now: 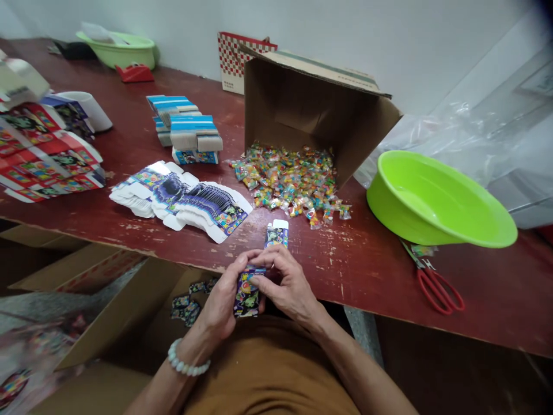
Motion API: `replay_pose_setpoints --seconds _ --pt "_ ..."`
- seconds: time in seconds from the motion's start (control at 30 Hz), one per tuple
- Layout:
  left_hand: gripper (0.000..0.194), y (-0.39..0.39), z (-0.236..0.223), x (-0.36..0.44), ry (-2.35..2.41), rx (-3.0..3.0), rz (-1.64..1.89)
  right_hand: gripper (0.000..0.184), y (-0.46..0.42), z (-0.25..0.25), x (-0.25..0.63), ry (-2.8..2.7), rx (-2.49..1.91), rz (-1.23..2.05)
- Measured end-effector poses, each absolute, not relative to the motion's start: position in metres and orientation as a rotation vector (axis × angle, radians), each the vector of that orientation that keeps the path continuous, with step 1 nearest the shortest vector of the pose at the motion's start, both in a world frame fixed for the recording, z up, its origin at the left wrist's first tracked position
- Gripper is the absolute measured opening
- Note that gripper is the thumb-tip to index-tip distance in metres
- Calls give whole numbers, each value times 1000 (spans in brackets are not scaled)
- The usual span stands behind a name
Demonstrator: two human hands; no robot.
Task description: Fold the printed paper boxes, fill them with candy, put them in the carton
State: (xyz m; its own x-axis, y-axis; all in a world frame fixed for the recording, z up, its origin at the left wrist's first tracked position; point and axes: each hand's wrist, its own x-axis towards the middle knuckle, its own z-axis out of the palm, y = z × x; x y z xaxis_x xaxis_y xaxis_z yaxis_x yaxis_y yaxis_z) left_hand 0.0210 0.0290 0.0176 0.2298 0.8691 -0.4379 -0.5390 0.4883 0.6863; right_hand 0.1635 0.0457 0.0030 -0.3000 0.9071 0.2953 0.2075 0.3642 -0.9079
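Note:
Between my two hands, close to my body at the table's front edge, is a small purple printed candy box (247, 293). My left hand (222, 297) wraps round its left side. My right hand (285, 282) grips its upper right, with the thumb across the printed face. Just beyond my fingers a second candy box (276, 233) lies on the table with a white flap out. Small clear packets of coloured candy (298, 178) are heaped behind it, spilling from a tipped cardboard carton (319, 104). To the left, flat unfolded purple boxes (185, 199) lie fanned out.
A green basin (440, 199) and red-handled scissors (440, 291) lie right. Blue-topped card stacks (194, 129), red boxes (47, 150) and a red tape dispenser (135, 73) stand left. Below the table edge, an open carton (116, 311) holds several finished-looking purple boxes (186, 308).

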Motion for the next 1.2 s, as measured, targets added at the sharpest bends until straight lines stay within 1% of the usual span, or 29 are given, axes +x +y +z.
replay_pose_setpoints --seconds 0.07,0.1,0.13,0.2,0.27,0.33,0.4,0.47,0.57,0.6,0.63,0.7,0.77,0.83,0.9,1.0,1.07,1.1,1.2 --pt "48 29 18 18 887 441 1040 45 47 4 164 -1677 -1060 1001" --pt "49 28 18 17 884 444 1048 51 48 5 165 -1680 -1079 1002" --pt "50 27 18 16 884 447 1057 52 48 6 165 -1704 -1080 1003" --pt "50 26 17 16 888 456 1092 46 49 7 167 -1779 -1036 998" --pt "48 25 15 17 889 472 1135 35 49 5 166 -1836 -972 965" --pt "47 25 15 17 883 483 1149 24 48 1 164 -1859 -910 888" --pt "50 25 15 16 875 475 1133 19 47 -3 162 -1866 -871 816" --pt "54 25 15 14 848 454 1107 22 45 -2 161 -1858 -883 785" --pt "61 23 12 12 816 473 1126 39 42 6 159 -1862 -914 770" --pt "62 22 10 12 826 509 1159 42 41 9 159 -1871 -902 765" --pt "62 21 7 12 847 557 1198 41 40 11 158 -1880 -881 762" --pt "59 18 1 12 900 649 1259 34 39 13 156 -1899 -842 756" --pt "57 17 -3 12 939 690 1261 28 39 11 154 -1925 -831 741" --pt "54 16 -4 12 969 705 1243 26 37 7 151 -1954 -836 687" --pt "48 17 -4 11 996 723 1251 35 35 3 148 -1986 -846 615" --pt "38 18 -1 10 984 697 1283 60 31 1 144 -2010 -892 520" --pt "34 19 3 9 963 631 1298 67 30 1 143 -2002 -906 511" --pt "34 19 5 8 953 591 1299 65 31 2 143 -1990 -911 535" --pt "40 19 12 6 886 491 1253 45 34 4 144 -1936 -939 672"
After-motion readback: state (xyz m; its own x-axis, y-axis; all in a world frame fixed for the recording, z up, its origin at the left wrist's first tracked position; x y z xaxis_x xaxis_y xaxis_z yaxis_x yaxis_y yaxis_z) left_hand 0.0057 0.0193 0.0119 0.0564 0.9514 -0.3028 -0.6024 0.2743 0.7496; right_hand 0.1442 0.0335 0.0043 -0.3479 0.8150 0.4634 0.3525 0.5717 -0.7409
